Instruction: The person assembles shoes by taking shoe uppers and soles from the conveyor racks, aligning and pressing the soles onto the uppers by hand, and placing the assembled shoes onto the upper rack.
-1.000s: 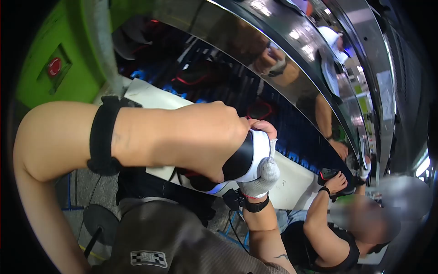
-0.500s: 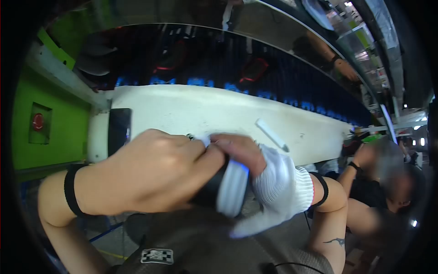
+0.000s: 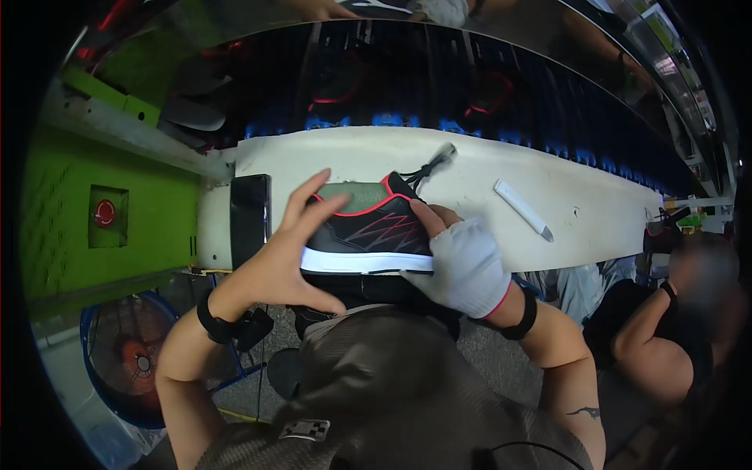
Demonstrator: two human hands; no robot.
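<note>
A black sneaker point(image 3: 364, 227) with red trim and a white sole is in front of me at the table's near edge. Its side faces up and its sole is toward my body. A grey-green piece point(image 3: 352, 197) with lettering shows in the shoe's opening, and black laces point(image 3: 432, 164) trail away from me. My bare left hand point(image 3: 286, 251) is spread around the heel, fingers apart; whether it touches is unclear. My right hand point(image 3: 468, 262), in a white glove with bare fingertips, grips the toe end, which it partly hides.
On the white table point(image 3: 462, 219) lie a white pen-like tool point(image 3: 523, 210) to the right and a dark flat phone-like object point(image 3: 249, 222) to the left. Blue-lit dark strips point(image 3: 376, 86) line the back. A co-worker point(image 3: 658, 337) sits at right, a fan point(image 3: 141, 360) at lower left.
My left hand has gone from closed, over the shoe, to spread at the heel. The shoe has turned from sole facing right to side up, and the view has shifted.
</note>
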